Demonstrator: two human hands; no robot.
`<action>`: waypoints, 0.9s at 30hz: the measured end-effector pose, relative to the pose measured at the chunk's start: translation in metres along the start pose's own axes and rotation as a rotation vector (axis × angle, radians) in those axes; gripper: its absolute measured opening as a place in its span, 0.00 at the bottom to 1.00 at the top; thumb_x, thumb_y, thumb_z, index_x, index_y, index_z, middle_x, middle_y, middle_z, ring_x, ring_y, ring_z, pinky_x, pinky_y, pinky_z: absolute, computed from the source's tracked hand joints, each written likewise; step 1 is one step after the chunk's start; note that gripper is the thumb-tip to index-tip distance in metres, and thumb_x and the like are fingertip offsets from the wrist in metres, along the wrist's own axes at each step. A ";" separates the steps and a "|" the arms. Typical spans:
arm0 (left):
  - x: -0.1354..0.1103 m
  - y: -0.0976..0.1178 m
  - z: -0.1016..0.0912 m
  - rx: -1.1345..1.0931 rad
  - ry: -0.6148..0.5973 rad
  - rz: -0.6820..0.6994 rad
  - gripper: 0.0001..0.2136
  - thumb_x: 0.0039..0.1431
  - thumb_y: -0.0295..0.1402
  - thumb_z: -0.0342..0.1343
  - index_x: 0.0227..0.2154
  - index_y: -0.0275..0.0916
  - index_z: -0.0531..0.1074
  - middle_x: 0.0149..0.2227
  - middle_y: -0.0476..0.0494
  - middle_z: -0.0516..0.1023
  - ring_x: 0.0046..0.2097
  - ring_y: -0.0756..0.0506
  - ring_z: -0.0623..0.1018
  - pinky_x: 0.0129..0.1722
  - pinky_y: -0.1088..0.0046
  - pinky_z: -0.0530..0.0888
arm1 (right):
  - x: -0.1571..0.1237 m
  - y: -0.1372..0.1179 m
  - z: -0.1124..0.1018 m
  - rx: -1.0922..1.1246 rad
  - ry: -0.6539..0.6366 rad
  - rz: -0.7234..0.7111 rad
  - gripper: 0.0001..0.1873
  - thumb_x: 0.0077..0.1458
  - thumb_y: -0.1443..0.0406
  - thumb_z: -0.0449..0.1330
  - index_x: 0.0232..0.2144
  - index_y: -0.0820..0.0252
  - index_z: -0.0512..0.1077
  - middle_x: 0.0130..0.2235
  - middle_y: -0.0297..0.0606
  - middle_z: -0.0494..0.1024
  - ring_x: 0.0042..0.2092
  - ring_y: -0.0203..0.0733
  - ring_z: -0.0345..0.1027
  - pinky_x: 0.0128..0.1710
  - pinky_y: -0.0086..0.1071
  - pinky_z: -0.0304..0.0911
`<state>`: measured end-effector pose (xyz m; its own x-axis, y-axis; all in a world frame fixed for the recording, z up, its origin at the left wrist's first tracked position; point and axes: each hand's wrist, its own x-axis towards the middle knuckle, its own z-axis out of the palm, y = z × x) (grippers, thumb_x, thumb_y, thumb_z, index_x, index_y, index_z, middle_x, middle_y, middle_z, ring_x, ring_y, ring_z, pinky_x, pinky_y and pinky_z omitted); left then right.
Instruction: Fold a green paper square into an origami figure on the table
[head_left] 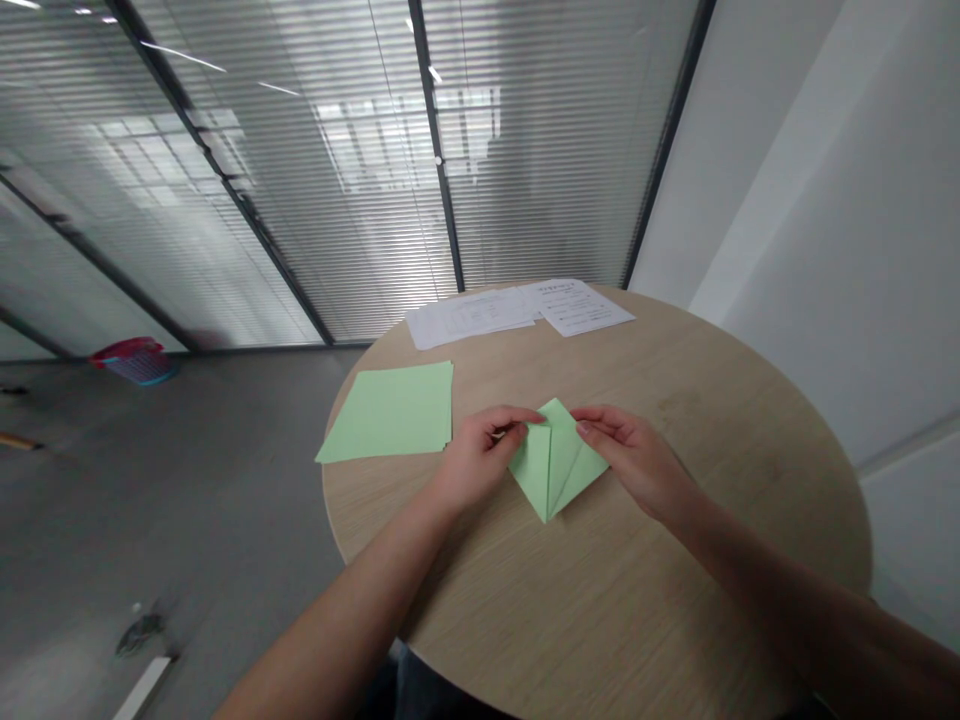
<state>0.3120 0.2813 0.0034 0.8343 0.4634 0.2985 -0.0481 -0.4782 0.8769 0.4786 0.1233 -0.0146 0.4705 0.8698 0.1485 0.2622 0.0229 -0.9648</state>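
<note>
The left hand (480, 452) and right hand (636, 455) pinch opposite sides of a folded light-green paper diamond (561, 465) over a round pale-wood table (750, 430); flat light-green paper sheets (394, 412) lie left, printed white papers (480, 316) beyond

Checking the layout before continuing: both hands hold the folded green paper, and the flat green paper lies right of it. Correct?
Not quite: the head view shows the flat green paper lying left of the folded green paper. The left hand and right hand do both hold the folded green paper.
</note>
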 end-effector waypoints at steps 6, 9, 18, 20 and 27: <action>-0.001 0.000 0.000 0.053 -0.041 0.003 0.13 0.65 0.31 0.55 0.48 0.40 0.81 0.42 0.41 0.83 0.39 0.45 0.79 0.38 0.68 0.73 | 0.000 0.000 -0.001 0.066 0.055 0.004 0.15 0.62 0.54 0.61 0.47 0.51 0.77 0.42 0.42 0.85 0.41 0.50 0.80 0.40 0.43 0.75; -0.001 0.001 0.000 0.032 -0.056 0.012 0.11 0.63 0.30 0.55 0.43 0.39 0.81 0.42 0.41 0.83 0.42 0.44 0.79 0.39 0.68 0.74 | -0.001 -0.001 -0.001 0.030 0.061 -0.020 0.16 0.63 0.54 0.60 0.48 0.51 0.77 0.42 0.42 0.85 0.41 0.49 0.80 0.40 0.42 0.74; -0.004 0.009 -0.002 -0.102 -0.113 -0.017 0.13 0.65 0.42 0.57 0.32 0.37 0.75 0.31 0.47 0.75 0.31 0.49 0.71 0.32 0.73 0.68 | -0.001 -0.004 0.000 -0.007 0.122 -0.047 0.14 0.62 0.56 0.59 0.46 0.52 0.78 0.42 0.42 0.85 0.41 0.48 0.79 0.41 0.41 0.73; -0.003 0.008 -0.002 -0.115 -0.119 -0.019 0.15 0.63 0.45 0.60 0.31 0.37 0.73 0.30 0.48 0.73 0.31 0.50 0.70 0.30 0.74 0.67 | -0.002 -0.006 0.001 -0.028 0.141 -0.062 0.13 0.62 0.56 0.60 0.45 0.52 0.78 0.42 0.42 0.85 0.40 0.48 0.78 0.40 0.41 0.72; -0.003 0.007 -0.003 -0.095 -0.134 -0.017 0.10 0.59 0.39 0.62 0.37 0.38 0.75 0.35 0.45 0.75 0.34 0.48 0.72 0.31 0.74 0.68 | -0.005 -0.010 0.002 0.013 0.125 0.052 0.17 0.61 0.53 0.59 0.47 0.54 0.77 0.29 0.37 0.79 0.24 0.41 0.69 0.19 0.32 0.62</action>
<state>0.3072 0.2786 0.0095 0.9009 0.3645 0.2358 -0.0795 -0.3955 0.9150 0.4714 0.1195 -0.0064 0.5845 0.8019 0.1235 0.2243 -0.0135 -0.9744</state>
